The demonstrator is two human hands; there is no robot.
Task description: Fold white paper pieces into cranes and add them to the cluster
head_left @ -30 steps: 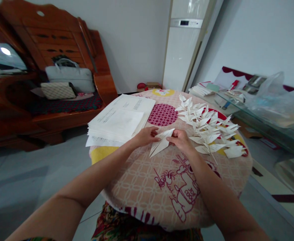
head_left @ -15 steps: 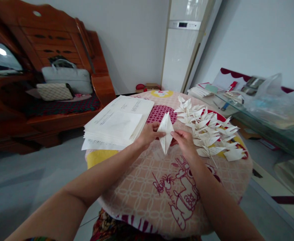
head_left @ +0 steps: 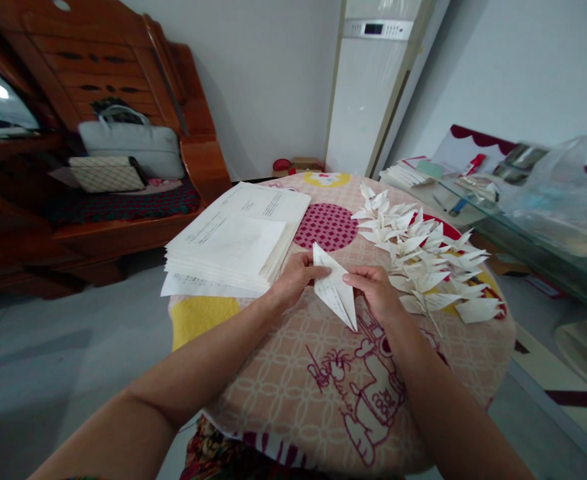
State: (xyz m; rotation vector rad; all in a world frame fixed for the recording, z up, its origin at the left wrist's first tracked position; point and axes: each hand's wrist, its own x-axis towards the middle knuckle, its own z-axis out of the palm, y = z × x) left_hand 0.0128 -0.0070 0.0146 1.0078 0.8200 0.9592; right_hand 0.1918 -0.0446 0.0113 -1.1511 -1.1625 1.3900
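Observation:
Between my two hands is a folded paper [head_left: 334,287], a long white diamond with printed text, tilted so its lower point leans right. My left hand [head_left: 299,275] pinches its left side, thumb lying over the front. My right hand [head_left: 376,288] grips the right edge between thumb and fingers. Both hands are just above the patterned tablecloth [head_left: 283,363]. To the right of them lies a cluster of folded paper cranes [head_left: 423,257], pointed and white. Left of them rests a thick stack of printed paper sheets [head_left: 228,233], with smaller cut sheets on top.
A glass-topped table [head_left: 538,233] on the right carries a plastic bag [head_left: 558,193], papers and a metal container. At the left stands a wooden sofa [head_left: 198,160] with a grey bag [head_left: 128,150] on it. A tall white cabinet-like unit [head_left: 366,100] is behind the round table.
The folded paper has turned from upright to slanted, its lower point swinging right. Both hands still hold it. The camera view has shifted slightly.

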